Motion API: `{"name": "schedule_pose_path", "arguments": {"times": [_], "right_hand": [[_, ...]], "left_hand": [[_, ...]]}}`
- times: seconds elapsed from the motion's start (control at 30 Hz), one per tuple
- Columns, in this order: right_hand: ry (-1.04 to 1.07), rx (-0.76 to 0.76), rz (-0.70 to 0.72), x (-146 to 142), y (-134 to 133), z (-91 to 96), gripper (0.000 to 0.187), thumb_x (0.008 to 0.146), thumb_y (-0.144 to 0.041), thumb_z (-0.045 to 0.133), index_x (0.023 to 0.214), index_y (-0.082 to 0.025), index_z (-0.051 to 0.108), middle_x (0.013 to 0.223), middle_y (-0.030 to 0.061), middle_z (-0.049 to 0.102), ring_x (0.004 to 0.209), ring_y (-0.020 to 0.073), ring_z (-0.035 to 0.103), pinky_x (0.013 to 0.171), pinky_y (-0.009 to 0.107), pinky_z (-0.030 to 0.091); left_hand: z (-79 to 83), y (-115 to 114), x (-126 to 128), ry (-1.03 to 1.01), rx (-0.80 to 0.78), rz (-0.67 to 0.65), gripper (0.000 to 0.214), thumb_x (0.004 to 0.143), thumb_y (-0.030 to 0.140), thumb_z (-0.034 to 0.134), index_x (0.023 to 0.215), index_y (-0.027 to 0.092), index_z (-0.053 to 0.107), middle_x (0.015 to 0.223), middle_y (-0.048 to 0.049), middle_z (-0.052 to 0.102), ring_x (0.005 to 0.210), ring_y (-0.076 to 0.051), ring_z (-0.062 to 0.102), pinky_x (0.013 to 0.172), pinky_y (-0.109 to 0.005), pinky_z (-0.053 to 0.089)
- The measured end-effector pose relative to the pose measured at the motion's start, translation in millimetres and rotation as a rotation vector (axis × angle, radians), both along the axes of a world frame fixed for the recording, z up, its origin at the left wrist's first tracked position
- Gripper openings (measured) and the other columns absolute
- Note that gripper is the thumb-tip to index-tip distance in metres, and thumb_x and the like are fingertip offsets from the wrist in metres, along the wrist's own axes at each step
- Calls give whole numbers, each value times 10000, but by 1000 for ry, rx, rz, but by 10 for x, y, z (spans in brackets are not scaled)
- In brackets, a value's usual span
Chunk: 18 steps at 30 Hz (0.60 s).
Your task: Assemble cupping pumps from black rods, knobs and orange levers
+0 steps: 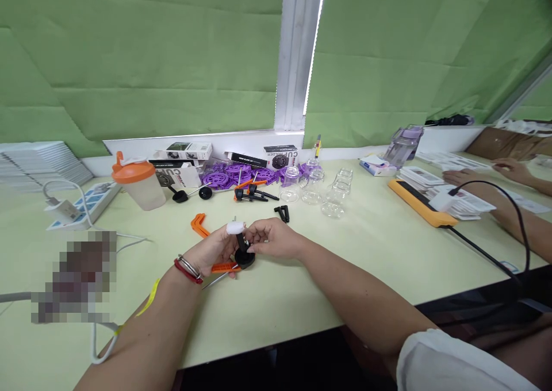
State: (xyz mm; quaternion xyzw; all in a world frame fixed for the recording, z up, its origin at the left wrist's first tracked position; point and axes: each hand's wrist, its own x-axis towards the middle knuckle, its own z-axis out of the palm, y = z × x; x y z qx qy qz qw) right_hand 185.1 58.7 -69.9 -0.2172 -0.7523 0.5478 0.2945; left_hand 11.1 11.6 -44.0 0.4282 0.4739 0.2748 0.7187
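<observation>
- At the clock's centre, just above the table (276, 310), the black part (245, 259) is sitting between both hands, its round cup end hanging low.
- From seven to ten o'clock, the left hand (218, 250) is closing around it, clamping the black stem behind a white-wrapped thumb (235, 228); that grip is probably steadying the piece.
- In the same hand an orange arm (226, 268) is sticking out towards eight o'clock, perhaps being kept out of the way.
- From two o'clock, the right hand (276, 238) is bringing its fingertips against the part beside the cup; whether they're pinching, I cannot tell, as they're hiding the contact.
- Near one o'clock, small black pieces (282, 213) are lying loose, seemingly within easy reach.
- At ten, an orange bracket (199, 224) is resting just beyond the left hand.
- At twelve, purple discs (215, 179) are crowding the back, likely leaving working room in front.
</observation>
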Motion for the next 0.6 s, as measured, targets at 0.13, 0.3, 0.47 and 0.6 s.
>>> {"name": "schedule_pose_path", "arguments": {"times": [0.13, 0.3, 0.47, 0.6], "right_hand": [[31, -51, 12, -8, -1, -7, 176, 636, -151, 696, 783, -141, 600, 683, -27, 567, 628, 99, 523, 636, 254, 475], [30, -79, 16, -14, 4, -26, 199, 635, -169, 710, 803, -143, 608, 709, -18, 585, 651, 105, 542, 657, 265, 488], [41, -86, 18, -15, 4, -28, 203, 625, -178, 720, 794, -142, 613, 703, -18, 588, 649, 106, 547, 663, 271, 488], [32, -89, 19, -5, 2, -5, 214, 618, -199, 736, 781, -137, 613, 695, -19, 582, 640, 101, 537, 655, 262, 473]], "left_hand": [[-15, 6, -15, -8, 3, -11, 549, 690, 602, 538, 1013, 159, 554, 694, -61, 619, 595, -227, 597, 400, -291, 461], [-51, 21, -47, -34, 4, -36, 551, 700, 627, 524, 1002, 167, 546, 703, -53, 612, 602, -215, 588, 397, -282, 462], [-36, 11, -42, -38, 9, -43, 564, 681, 643, 543, 1002, 179, 542, 707, -43, 607, 619, -216, 587, 404, -284, 471], [-14, 3, -19, -21, 4, -33, 569, 681, 645, 545, 1000, 174, 549, 716, -46, 614, 618, -215, 589, 414, -290, 482]]}}
